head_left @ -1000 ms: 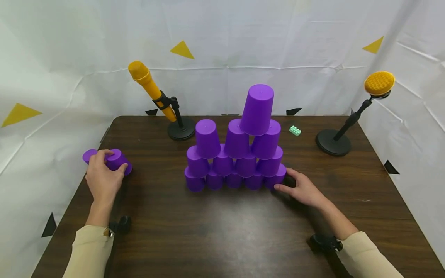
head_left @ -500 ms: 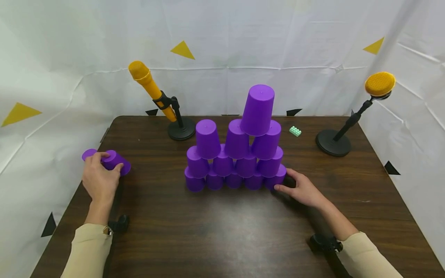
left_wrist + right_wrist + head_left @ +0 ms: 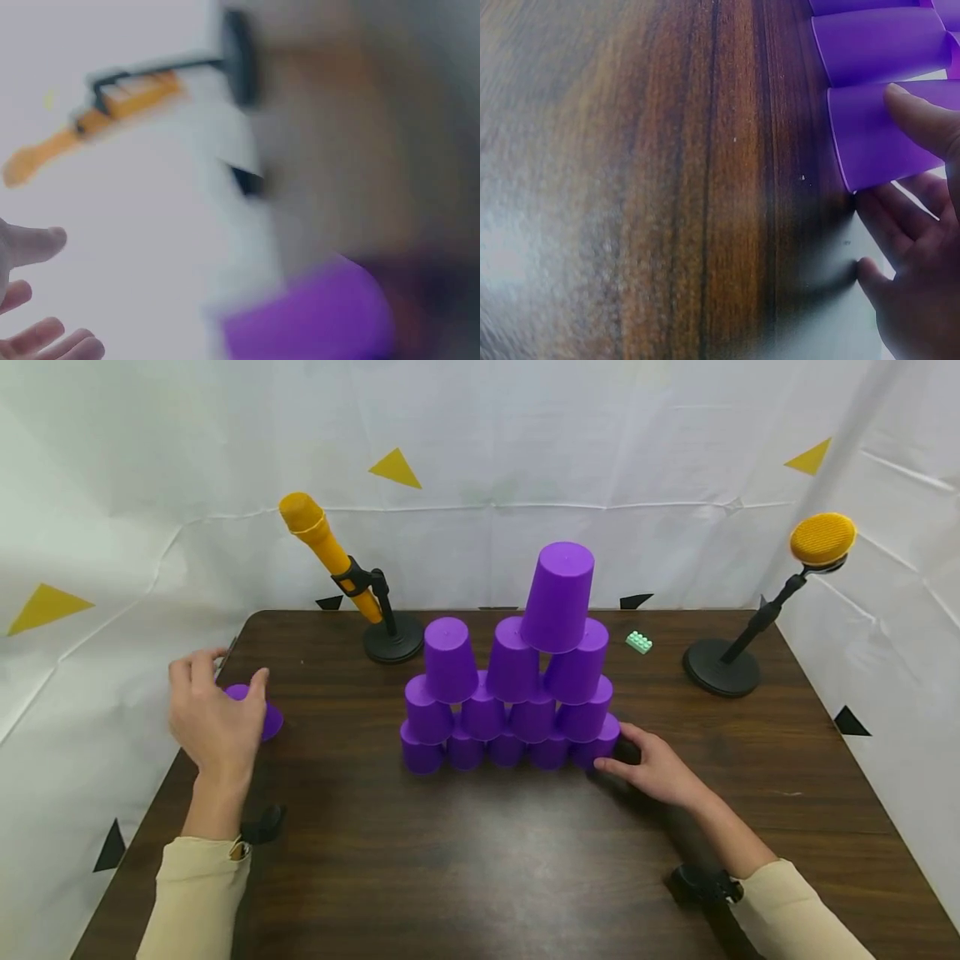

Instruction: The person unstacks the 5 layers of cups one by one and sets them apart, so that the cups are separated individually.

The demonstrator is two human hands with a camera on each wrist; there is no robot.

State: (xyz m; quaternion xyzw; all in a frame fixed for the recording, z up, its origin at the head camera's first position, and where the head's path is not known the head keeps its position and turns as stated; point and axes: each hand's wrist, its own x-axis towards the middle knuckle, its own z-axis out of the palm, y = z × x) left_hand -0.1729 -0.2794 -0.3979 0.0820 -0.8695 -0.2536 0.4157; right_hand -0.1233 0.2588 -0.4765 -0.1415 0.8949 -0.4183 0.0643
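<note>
The left hand (image 3: 213, 718) is spread wide over a loose purple cup (image 3: 258, 714); the right hand (image 3: 656, 768) touches the cup tower (image 3: 513, 693). Cups look light and tippy; hold the sides.

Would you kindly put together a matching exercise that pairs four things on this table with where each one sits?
Things:
1. green brick
2. yellow microphone
3. right hand
4. loose purple cup

Places:
A. at the table's left edge, behind the left hand
B. touching the bottom right cup of the cup pyramid
C. far side of the table, between the pyramid and the round yellow stand
D. clipped in a black stand, back left of the pyramid

Pairs: 1-C, 2-D, 3-B, 4-A
</note>
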